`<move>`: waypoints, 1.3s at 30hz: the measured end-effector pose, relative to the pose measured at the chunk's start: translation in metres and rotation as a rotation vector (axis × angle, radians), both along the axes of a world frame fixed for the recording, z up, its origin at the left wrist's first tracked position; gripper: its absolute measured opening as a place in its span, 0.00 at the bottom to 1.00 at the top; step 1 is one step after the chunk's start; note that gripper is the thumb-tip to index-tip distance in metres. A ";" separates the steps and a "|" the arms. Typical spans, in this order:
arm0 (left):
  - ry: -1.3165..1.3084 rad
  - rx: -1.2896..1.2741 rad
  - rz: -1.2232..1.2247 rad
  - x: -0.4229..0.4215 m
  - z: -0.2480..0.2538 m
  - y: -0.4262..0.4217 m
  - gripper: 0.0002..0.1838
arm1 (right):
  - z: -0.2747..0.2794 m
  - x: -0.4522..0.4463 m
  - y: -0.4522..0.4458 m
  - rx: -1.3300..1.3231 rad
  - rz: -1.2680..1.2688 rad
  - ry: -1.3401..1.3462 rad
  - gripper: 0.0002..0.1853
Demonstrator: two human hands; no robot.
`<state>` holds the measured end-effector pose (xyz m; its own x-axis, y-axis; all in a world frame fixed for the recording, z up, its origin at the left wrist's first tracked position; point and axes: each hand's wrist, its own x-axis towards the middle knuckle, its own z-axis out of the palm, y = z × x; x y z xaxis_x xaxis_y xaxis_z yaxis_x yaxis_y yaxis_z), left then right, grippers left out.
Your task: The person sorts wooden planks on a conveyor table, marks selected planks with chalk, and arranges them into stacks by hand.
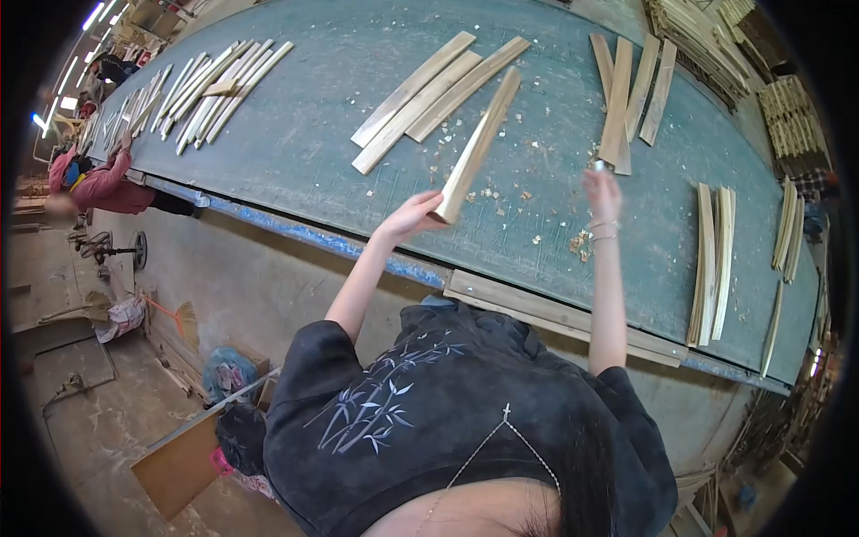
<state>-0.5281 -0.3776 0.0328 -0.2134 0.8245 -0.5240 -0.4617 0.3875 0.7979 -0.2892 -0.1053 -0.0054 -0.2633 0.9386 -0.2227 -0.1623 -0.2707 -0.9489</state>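
Observation:
My left hand (413, 217) is closed around the near end of a wooden slat (483, 143), which slants up and away over the green tabletop (349, 192). On the right, my right hand (602, 192) is raised with its fingers drawn together. A small pale, shiny thing (600, 166) shows at those fingertips, too blurred to name. Just beyond it lies the near end of another wooden slat (616, 103), part of a loose group; I cannot tell whether the hand touches it. Several slats (416, 89) lie side by side left of the held one.
Wood shavings (526, 194) are scattered between my hands. Bundles of thin strips (224, 85) lie farther left, and more slats (713, 268) to the right. A person in a red top (103, 186) stands at the table's left end. Stacked wood (792, 121) rises beyond the right end.

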 end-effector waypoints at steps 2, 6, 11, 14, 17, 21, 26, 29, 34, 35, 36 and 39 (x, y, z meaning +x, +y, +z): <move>-0.517 0.103 0.023 0.023 0.020 0.000 0.24 | 0.001 -0.011 -0.051 -0.354 0.077 0.112 0.13; -0.629 0.226 -0.036 0.050 0.006 0.007 0.24 | 0.007 -0.036 -0.107 -0.698 0.240 0.331 0.18; -0.080 -0.058 -0.455 0.070 -0.004 0.030 0.22 | 0.014 -0.062 -0.124 -0.665 0.313 0.086 0.18; 0.029 -0.107 -0.649 0.072 0.001 0.053 0.29 | 0.005 -0.061 -0.122 -0.516 0.048 0.045 0.13; -0.075 -0.124 -0.551 0.071 -0.006 0.085 0.38 | 0.021 -0.044 -0.117 -0.241 -0.149 -0.050 0.12; -0.781 0.185 -0.401 0.117 -0.038 0.129 0.46 | 0.039 0.008 -0.118 -0.280 -0.156 0.056 0.14; -0.971 0.271 0.007 0.226 -0.022 0.180 0.24 | 0.039 0.099 -0.120 -0.732 -0.173 0.693 0.17; -0.784 0.274 -0.050 0.265 -0.031 0.201 0.22 | 0.038 0.172 -0.122 -0.496 -0.573 0.347 0.19; -0.583 0.249 -0.114 0.354 0.021 0.239 0.26 | 0.030 0.329 -0.105 -0.181 -0.914 0.393 0.15; -0.597 0.276 -0.128 0.378 0.028 0.248 0.27 | 0.036 0.354 -0.101 -0.163 -1.010 0.337 0.14; -0.614 0.300 -0.143 0.404 0.033 0.265 0.28 | 0.048 0.375 -0.097 -0.144 -1.106 0.273 0.14; -0.468 0.254 -0.193 0.474 0.035 0.318 0.27 | 0.064 0.426 -0.096 -0.123 -1.185 0.212 0.14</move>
<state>-0.0541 -0.0599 0.0675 0.1613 0.9382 -0.3061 -0.7284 0.3224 0.6045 0.1365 -0.2013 0.0583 0.7035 0.5979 -0.3841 -0.5197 0.0643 -0.8519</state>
